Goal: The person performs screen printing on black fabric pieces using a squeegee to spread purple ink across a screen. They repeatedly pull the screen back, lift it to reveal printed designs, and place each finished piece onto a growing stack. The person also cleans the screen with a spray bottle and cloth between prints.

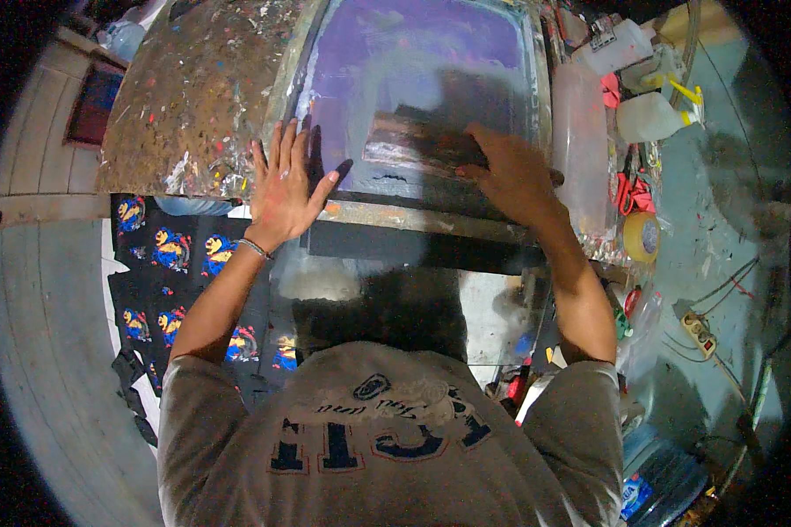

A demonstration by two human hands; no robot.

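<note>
A screen-printing frame (277,101) with purple and grey mesh lies on the paint-flecked board in front of me. My left hand (283,184) rests flat on the frame's near left corner, its fingers spread. On the mesh, a wide squeegee (409,145) with a wooden, ink-stained body lies crosswise. My right hand (514,176) grips the squeegee's right end; the hand is somewhat blurred in shadow. A small dark mark (391,177) shows on the mesh just below the squeegee.
Dark printed fabric pieces (171,250) with colourful figures hang or lie at the lower left. To the right are a spray bottle (655,114), red-handled scissors (631,189) and a tape roll (642,237). A power strip (699,336) with cables lies on the floor.
</note>
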